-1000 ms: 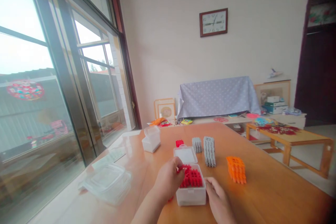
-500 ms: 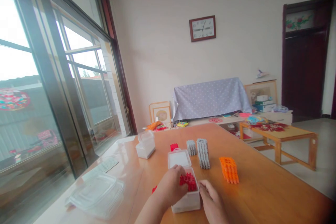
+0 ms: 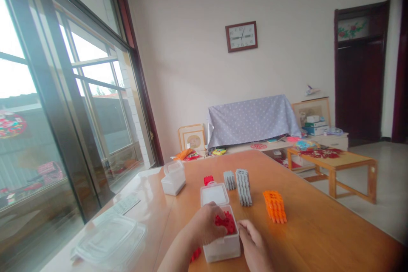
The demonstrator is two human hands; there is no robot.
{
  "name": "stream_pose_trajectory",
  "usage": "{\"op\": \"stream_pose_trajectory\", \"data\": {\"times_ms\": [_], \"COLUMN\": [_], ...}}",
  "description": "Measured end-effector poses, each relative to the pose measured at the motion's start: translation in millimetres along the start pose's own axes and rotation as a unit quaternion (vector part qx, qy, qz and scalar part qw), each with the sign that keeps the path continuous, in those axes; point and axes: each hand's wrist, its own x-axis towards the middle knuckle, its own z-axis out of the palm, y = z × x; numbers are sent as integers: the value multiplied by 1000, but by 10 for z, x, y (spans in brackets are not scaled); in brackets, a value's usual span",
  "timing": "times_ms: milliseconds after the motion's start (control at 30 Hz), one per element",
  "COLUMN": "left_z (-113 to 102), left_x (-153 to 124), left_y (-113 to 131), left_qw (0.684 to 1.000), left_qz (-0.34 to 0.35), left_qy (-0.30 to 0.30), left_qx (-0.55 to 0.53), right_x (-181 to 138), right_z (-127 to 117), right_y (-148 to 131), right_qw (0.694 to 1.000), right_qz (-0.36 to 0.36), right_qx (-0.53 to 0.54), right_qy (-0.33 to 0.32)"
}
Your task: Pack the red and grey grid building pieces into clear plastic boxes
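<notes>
touching red blocks in box

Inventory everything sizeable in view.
Table: one, brown, foreground
Open box: one, translucent, centre
Interlocking pieces: several, red, in and around box
Grey stacks: two, grey, beyond box
Orange stack: one, orange, right of box
Second box: one, translucent, table's far left
Plastic container: one, clear, table's near left
Clock: one, brown-framed, back wall
Cloth: one, grey-blue, below clock
Low table: one, wooden, right
Door: at least one, dark, right
Window panes: several, dark-framed, left
Left hand: one, over red pieces
Right hand: one, beside box
</notes>
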Motion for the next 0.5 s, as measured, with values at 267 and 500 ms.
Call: {"op": "stream_pose_trajectory", "data": {"times_ms": [267, 500], "left_z": [26, 54], "left_x": [106, 96], "left_y": [-20, 12], "left_qw": [998, 998], "left_qz": [-9, 48], "left_qy": [29, 22], "left_qx": [50, 27], "right_x": [24, -3], "right_z": [-5, 8], "right_y": [40, -47], "right_qw": [999, 1000], "right_qz": [-15, -6], "right_qx": [-25, -10], "right_qy": [20, 19]}}
